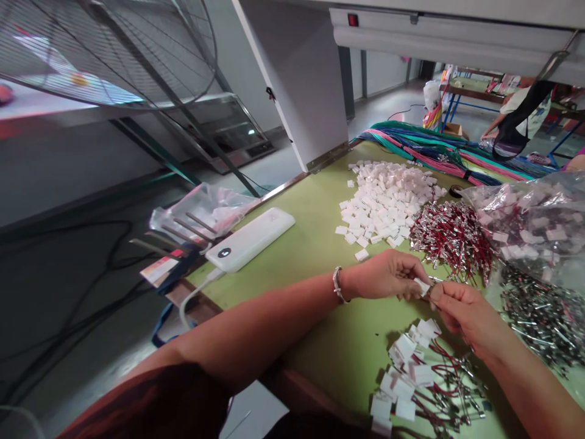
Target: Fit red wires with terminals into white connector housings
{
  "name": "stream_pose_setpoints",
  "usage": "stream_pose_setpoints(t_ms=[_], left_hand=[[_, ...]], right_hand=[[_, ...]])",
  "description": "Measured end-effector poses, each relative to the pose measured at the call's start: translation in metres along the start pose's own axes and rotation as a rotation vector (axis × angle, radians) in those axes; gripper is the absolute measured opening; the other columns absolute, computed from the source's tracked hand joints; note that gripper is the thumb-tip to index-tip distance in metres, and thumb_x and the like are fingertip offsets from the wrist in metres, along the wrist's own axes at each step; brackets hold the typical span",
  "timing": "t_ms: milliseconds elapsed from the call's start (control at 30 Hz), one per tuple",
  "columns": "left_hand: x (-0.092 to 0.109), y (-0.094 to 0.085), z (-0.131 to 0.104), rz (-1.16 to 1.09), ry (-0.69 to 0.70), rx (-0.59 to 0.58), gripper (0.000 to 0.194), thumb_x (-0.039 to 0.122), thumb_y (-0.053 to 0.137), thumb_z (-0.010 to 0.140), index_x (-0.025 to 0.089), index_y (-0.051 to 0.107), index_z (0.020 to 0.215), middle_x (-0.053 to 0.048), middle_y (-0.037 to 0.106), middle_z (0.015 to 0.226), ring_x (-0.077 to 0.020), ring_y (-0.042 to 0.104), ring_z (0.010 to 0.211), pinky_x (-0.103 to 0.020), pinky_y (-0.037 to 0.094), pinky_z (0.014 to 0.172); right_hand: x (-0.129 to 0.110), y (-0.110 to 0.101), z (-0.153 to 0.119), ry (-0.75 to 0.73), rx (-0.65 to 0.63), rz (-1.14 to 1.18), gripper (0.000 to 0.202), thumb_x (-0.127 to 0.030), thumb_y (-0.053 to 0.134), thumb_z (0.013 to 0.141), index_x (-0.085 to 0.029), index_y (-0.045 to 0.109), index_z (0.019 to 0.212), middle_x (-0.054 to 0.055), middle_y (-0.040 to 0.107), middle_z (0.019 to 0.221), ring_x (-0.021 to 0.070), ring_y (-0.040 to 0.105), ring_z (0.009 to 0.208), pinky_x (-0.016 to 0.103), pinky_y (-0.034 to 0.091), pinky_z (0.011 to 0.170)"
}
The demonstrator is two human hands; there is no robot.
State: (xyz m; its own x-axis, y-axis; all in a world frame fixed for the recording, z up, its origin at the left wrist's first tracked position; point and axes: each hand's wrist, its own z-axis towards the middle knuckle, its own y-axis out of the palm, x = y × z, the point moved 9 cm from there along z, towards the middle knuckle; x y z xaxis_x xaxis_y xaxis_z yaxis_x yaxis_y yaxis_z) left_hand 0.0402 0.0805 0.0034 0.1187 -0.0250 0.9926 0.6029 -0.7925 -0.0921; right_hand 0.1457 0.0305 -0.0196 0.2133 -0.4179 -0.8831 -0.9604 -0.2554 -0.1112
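My left hand [395,274], with a bracelet at the wrist, pinches a small white connector housing [423,286] over the green tabletop. Against its right side, my right hand [464,308] closes thumb and finger on a short dark red wire, mostly covered by the fingertips. Beyond the hands lie a pile of loose white housings [384,198] and a heap of short red wires with metal ends [450,238]. Nearer to me is a cluster of white housings with red wires attached [404,390].
A white power bank [251,239] with a cable lies at the table's left edge. Clear bags of white parts [539,213] and dark metal-ended pieces [543,311] are at the right. Long coloured wire bundles [420,149] cross the back. A fan [109,55] stands left; a person [521,110] is far off.
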Motion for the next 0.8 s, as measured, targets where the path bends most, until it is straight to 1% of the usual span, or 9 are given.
stream_pose_setpoints(t_ms=[167,300,367,400,433,500,600,700,800], left_hand=[[-0.015,0.009,0.005,-0.117,-0.092,0.115,0.012,0.016,0.063,0.085,0.012,0.067,0.096,-0.002,0.069,0.071,-0.0050,0.055,0.052,-0.018,0.052,0.056],[0.008,0.002,0.001,0.062,-0.039,0.042,0.020,0.021,0.060,0.088,0.013,0.066,0.105,-0.004,0.070,0.081,-0.0087,0.061,0.065,-0.020,0.052,0.062],[0.031,-0.018,-0.008,0.341,0.036,0.027,0.025,0.028,0.066,0.084,0.017,0.066,0.107,-0.004,0.071,0.094,-0.0115,0.063,0.079,-0.021,0.050,0.070],[0.040,-0.040,-0.014,0.523,0.022,0.142,0.022,0.033,0.063,0.086,0.016,0.068,0.099,-0.004,0.071,0.091,-0.0123,0.062,0.079,-0.022,0.049,0.071],[0.044,-0.065,-0.022,0.725,-0.061,0.270,0.029,0.039,0.054,0.091,0.014,0.069,0.087,-0.005,0.070,0.082,-0.0131,0.060,0.074,-0.024,0.047,0.069],[0.041,-0.098,-0.034,1.025,-0.275,0.357,0.041,0.045,0.051,0.090,0.012,0.068,0.072,-0.006,0.066,0.070,-0.0154,0.058,0.069,-0.026,0.043,0.065],[0.022,-0.107,-0.039,1.220,-0.476,0.255,0.035,0.046,0.065,0.080,0.012,0.069,0.074,-0.008,0.067,0.072,-0.0199,0.060,0.071,-0.027,0.042,0.062],[0.003,-0.095,-0.034,1.267,-0.553,0.194,0.026,0.036,0.068,0.080,0.011,0.070,0.086,-0.013,0.069,0.086,-0.0246,0.064,0.080,-0.028,0.044,0.064],[-0.003,-0.079,-0.028,1.291,-0.538,0.181,0.020,0.025,0.064,0.083,0.009,0.069,0.093,-0.017,0.069,0.097,-0.0275,0.064,0.087,-0.030,0.047,0.068]], right_hand=[[-0.004,-0.005,0.004,-0.154,0.077,-0.127,0.044,-0.060,0.062,0.076,-0.020,0.047,0.061,-0.008,0.028,0.053,0.0081,0.022,0.049,0.023,0.016,0.045],[-0.004,-0.006,0.000,-0.120,0.047,-0.137,0.039,-0.057,0.059,0.079,-0.021,0.050,0.065,-0.008,0.028,0.053,0.0090,0.022,0.050,0.024,0.017,0.047],[-0.008,0.000,-0.005,-0.134,-0.050,-0.220,0.037,-0.051,0.059,0.080,-0.021,0.048,0.060,-0.007,0.030,0.051,0.0093,0.025,0.049,0.024,0.020,0.048],[-0.008,0.005,-0.008,-0.138,-0.126,-0.278,0.038,-0.048,0.058,0.081,-0.021,0.047,0.057,-0.006,0.032,0.051,0.0095,0.027,0.049,0.025,0.021,0.048],[-0.006,0.011,-0.011,-0.137,-0.204,-0.342,0.038,-0.046,0.057,0.082,-0.021,0.047,0.055,-0.006,0.034,0.050,0.0097,0.030,0.050,0.025,0.023,0.048],[-0.001,0.015,-0.013,-0.144,-0.283,-0.485,0.039,-0.043,0.055,0.084,-0.020,0.048,0.053,-0.004,0.041,0.051,0.0105,0.036,0.051,0.025,0.026,0.050],[-0.007,0.003,-0.003,-0.254,-0.110,-0.693,0.034,-0.037,0.051,0.087,-0.021,0.057,0.058,-0.001,0.052,0.055,0.0132,0.046,0.055,0.027,0.033,0.053],[-0.021,-0.001,0.005,-0.421,0.112,-0.868,0.021,-0.029,0.051,0.088,-0.022,0.068,0.077,0.003,0.067,0.076,0.0179,0.059,0.068,0.031,0.043,0.064],[-0.025,0.010,0.010,-0.497,0.213,-1.085,0.016,-0.023,0.053,0.088,-0.023,0.069,0.087,0.005,0.068,0.088,0.0202,0.062,0.076,0.032,0.044,0.066]])
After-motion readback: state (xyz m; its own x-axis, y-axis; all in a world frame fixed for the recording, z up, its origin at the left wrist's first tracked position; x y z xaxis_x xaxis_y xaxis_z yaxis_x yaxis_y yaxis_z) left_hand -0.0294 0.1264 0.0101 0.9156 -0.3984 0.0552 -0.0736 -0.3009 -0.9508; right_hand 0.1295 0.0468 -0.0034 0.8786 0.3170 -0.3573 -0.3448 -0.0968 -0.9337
